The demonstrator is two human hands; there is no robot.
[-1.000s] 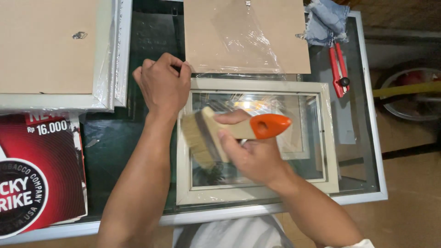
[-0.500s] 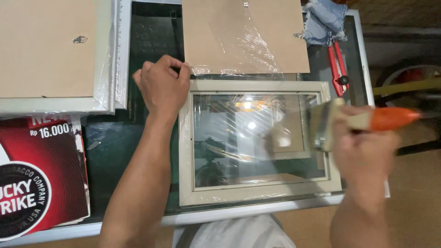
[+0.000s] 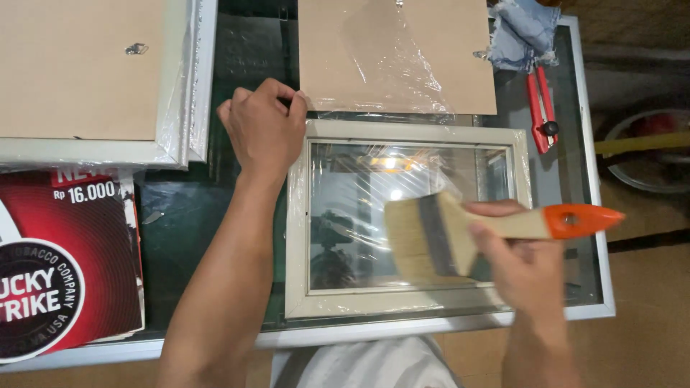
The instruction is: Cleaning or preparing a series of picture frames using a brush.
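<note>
Right hand [image 3: 528, 262] grips a wide, flat, orange-handled wooden paintbrush [image 3: 460, 233] by its neck; light, soft bristles. Left hand [image 3: 262, 129], fingers curled, pins the cream plastic-wrapped glass picture frame [image 3: 406, 305]; probably fragile, slippery.

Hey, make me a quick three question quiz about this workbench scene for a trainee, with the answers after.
1. True or false: the right hand holds a paintbrush.
2. Which corner of the picture frame does the left hand press?
A. top left
B. bottom right
3. Fill in: the brush's handle tip is coloured ____.

Key:
1. true
2. A
3. orange
</note>
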